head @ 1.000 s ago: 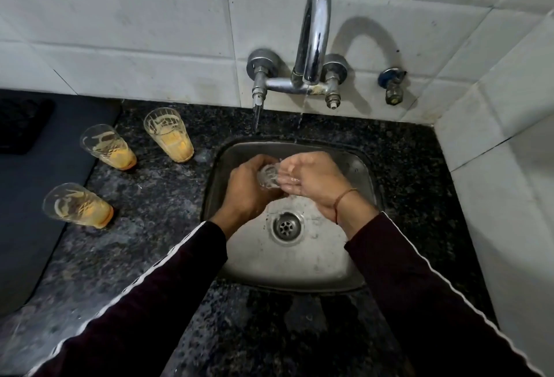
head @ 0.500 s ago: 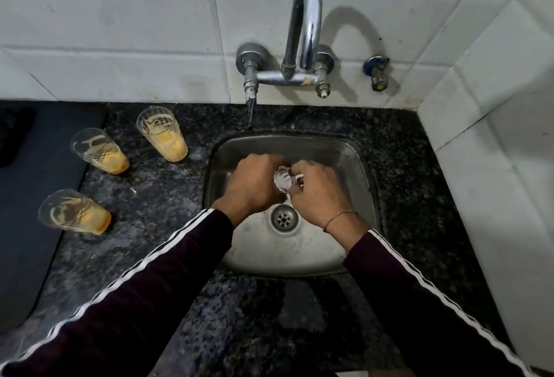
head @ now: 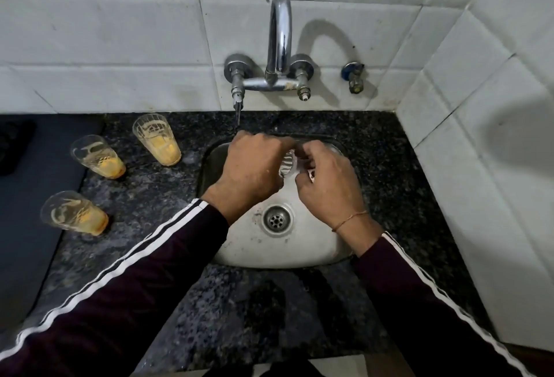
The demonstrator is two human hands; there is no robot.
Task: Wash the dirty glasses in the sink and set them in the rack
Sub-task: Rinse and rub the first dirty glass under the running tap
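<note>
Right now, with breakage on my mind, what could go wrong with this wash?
1. The glass is gripped by the left hand while the right hand works at its mouth over the steel sink; a wet slip could crack it.
2. Three dirty glasses stand on the counter beside the left sleeve, which might topple one.

— What do the hands hold?
— Left hand (head: 250,167) and right hand (head: 325,180) grip a clear ribbed glass (head: 288,165) over the steel sink (head: 287,250).
— Elsewhere?
— Three orange-stained glasses (head: 156,140) stand on the black speckled table (head: 135,196).
</note>
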